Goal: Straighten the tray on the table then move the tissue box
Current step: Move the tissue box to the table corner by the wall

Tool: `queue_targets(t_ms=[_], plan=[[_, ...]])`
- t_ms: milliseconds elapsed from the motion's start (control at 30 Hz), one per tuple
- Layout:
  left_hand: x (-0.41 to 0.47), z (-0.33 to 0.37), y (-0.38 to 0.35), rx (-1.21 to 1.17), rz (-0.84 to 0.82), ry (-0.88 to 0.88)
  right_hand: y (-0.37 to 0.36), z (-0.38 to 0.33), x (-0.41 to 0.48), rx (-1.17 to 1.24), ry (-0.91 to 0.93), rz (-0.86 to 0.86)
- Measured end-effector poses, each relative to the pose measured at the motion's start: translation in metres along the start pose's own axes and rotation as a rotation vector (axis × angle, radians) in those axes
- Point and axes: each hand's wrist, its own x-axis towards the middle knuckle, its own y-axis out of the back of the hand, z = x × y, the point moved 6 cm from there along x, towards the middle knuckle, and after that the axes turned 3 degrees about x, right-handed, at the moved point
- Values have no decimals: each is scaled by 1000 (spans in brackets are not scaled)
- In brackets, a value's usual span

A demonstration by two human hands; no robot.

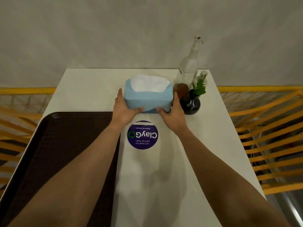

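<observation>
A light blue tissue box [148, 99] with white tissue sticking out of its top stands near the far middle of the white table [205, 145]. My left hand [124, 108] grips its left end and my right hand [172, 112] grips its right end, thumbs on the near face. A dark brown tray [54, 145] lies on the left half of the table, its edges roughly in line with the table's sides; my left forearm crosses over it.
A clear glass bottle [188, 69] and a small dark vase with a green sprig [191, 102] stand just right of the box, close to my right hand. A round purple sticker [142, 135] lies on the table. Yellow-strapped chairs [265, 125] flank both sides.
</observation>
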Motion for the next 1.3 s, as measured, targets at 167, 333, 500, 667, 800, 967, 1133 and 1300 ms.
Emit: queue_targets(t_ms=[167,333,500,667,800,967,1133,1300], plan=[[4,-5,-4,-51,-25,22,-4,10,5,-15,-34,-39],[7,-5,-3,-46,19,8,-5,13,6,-54,-67,-27],[6,-2,7,-56,30,-47,-5,6,6,-61,-82,-22],[5,-4,37,-83,51,-79,-18,-19,5,-57,-59,-31],[8,-12,75,-84,73,-99,-43,-47,4,-42,-30,-59],[14,-33,132,-68,102,-103,-92,-81,1,-27,-14,-83],[20,-63,192,-63,124,-96,-151,-112,-5,-6,-17,-115],[33,-94,241,-78,115,-82,-204,-136,-6,-35,-2,-122]])
